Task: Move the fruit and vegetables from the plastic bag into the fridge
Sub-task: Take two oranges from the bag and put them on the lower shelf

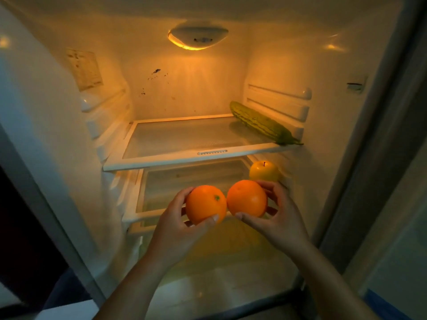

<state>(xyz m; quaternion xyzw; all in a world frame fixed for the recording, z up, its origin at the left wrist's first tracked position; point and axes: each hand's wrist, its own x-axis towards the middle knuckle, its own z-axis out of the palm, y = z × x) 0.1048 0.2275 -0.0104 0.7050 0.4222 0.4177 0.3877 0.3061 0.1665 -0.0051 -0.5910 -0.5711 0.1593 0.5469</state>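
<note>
I look into an open, lit fridge. My left hand (175,225) grips an orange with a green stem spot (204,203), and my right hand (277,215) grips a second orange (247,197). The two oranges touch, held in front of the lower glass shelf (157,212). A long green bitter gourd (263,123) lies along the right side of the upper glass shelf (161,161). A yellow apple (263,170) sits at the right of the lower shelf, just behind my right hand. The plastic bag is out of view.
A lamp (197,36) glows on the fridge's back wall. Shelf rails (277,98) stick out from the right wall. A paper label (84,69) is on the left wall. Below my hands lies the fridge's pale bottom section (231,280).
</note>
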